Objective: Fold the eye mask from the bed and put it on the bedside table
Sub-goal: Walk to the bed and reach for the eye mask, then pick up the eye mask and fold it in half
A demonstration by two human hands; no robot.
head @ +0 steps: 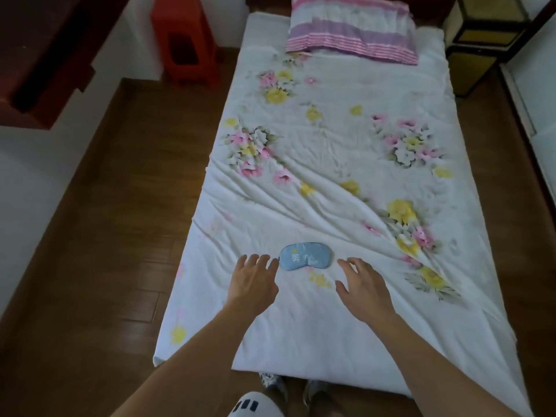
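A: What is the biggest thing in front of you?

B: Your bed [346, 152], spread with a wrinkled white sheet printed with pink and yellow flowers. You stand at its foot. Its right edge runs out of the picture low down, so you cannot follow that side to the corner.

A: And at the far end of the bed?

B: A pink and purple striped pillow [352, 28], its top cut off by the frame. Left of the bed's head stands a red plastic stool [186, 40], also cropped at the top. Right of the bed's head is a dark-framed yellow cabinet [481, 46], only partly in view; whether it is the bedside table, you cannot tell.

A: Where is the eye mask?

B: The blue eye mask [305, 256] lies flat and unfolded near the foot of the bed, about midway across. The pale marks on it are too blurred to read, and its strap does not show.

A: Your hands?

B: Both are spread wide and hold nothing. Your left hand [254, 282] reaches to the mask's left end, fingertips at its edge; contact is unclear. Your right hand [364, 284] hovers near the mask's right end, apart from it.
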